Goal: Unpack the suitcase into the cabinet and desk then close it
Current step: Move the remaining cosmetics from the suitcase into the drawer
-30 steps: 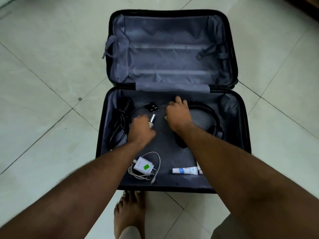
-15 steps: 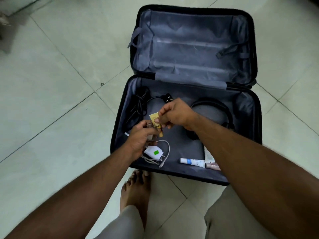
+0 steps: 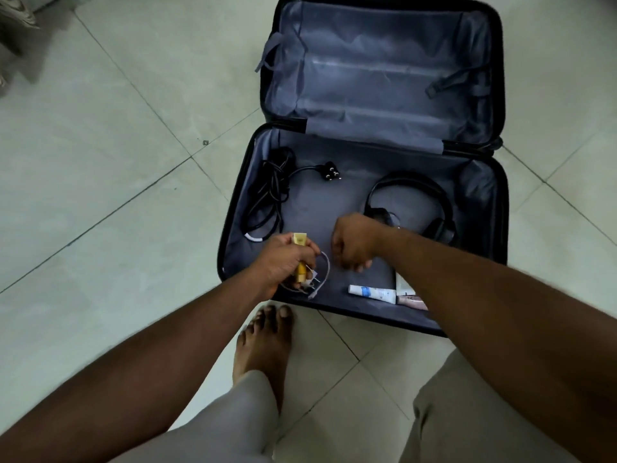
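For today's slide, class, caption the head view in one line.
Left hand grips a yellow tube over the open suitcase; headphones and black cable remain inside.

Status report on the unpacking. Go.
Left hand grips yellow tube over white charger cable. Right hand curled, empty. Suitcase open; headphones, power cord inside.

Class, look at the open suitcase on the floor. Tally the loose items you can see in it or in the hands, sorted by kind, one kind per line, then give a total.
Tubes: 3 (yellow tube gripped in the left hand, white-and-blue tube, pinkish tube partly hidden)
Cables: 2 (black power cord with plug, white cable)
Black over-ear headphones: 1
Total: 6
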